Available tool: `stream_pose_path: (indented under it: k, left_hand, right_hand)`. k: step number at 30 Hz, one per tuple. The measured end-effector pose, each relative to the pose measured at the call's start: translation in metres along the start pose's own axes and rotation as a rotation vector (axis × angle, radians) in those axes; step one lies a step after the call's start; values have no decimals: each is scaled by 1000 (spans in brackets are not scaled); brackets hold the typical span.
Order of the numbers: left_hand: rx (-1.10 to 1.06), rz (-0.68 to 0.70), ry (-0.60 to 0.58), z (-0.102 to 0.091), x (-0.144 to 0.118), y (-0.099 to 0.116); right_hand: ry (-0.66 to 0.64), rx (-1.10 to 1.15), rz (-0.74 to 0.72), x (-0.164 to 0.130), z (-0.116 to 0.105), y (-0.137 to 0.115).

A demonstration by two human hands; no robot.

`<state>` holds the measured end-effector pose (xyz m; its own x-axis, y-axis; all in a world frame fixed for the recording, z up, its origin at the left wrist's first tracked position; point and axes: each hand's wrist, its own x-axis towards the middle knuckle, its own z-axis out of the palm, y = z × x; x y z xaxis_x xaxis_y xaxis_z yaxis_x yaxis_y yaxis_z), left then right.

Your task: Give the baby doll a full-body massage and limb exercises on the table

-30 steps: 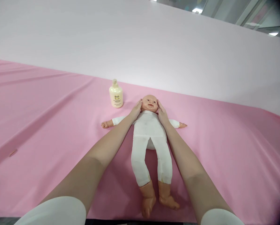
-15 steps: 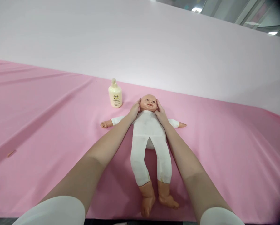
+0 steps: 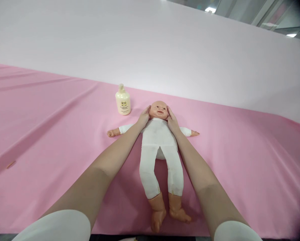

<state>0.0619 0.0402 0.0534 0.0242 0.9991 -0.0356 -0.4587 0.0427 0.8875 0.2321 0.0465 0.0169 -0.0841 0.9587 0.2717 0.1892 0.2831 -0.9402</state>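
A baby doll [image 3: 159,132] lies face up, its bald head at the far end and its bare feet toward me. It has a white cloth body, with both arms stretched out sideways. My left hand [image 3: 144,117] rests against the head's left side as I see it, fingers straight and pointing away. Against the opposite side lies my right hand [image 3: 173,120], its fingers extended along the cheek and temple. The head sits between my two hands; the undersides of my fingers are partly hidden.
A cream-coloured pump bottle [image 3: 123,102] stands upright left of the doll's head. Pink cloth [image 3: 72,134] covers the table, with folds on the left. A small brownish strip [image 3: 11,164] lies far left. A white wall or panel [image 3: 139,47] rises behind.
My right thumb has slid slightly from the doll's jaw toward the side of its head. My left hand and the doll look nearly unchanged.
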Motion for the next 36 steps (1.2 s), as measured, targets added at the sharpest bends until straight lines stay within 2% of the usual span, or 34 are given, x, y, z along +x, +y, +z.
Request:
stream_pose_path:
  k: [7, 12, 17, 21, 32, 36]
  left_hand:
    - [40, 17, 8, -9, 6, -6]
    - [55, 57, -11, -14, 8, -7]
    - [56, 51, 13, -17, 11, -8]
    - [47, 72, 0, -19, 13, -9]
    - [91, 99, -15, -23, 22, -15]
    - [31, 78, -12, -19, 17, -11]
  right_hand:
    - [8, 88, 20, 3, 0, 8]
    - [82, 88, 88, 2, 0, 5]
    - [-23, 188, 32, -1, 1, -7]
    - [-71, 132, 16, -5, -1, -14]
    - [-99, 153, 31, -8, 3, -17]
    - [-57, 118, 29, -7, 0, -12]
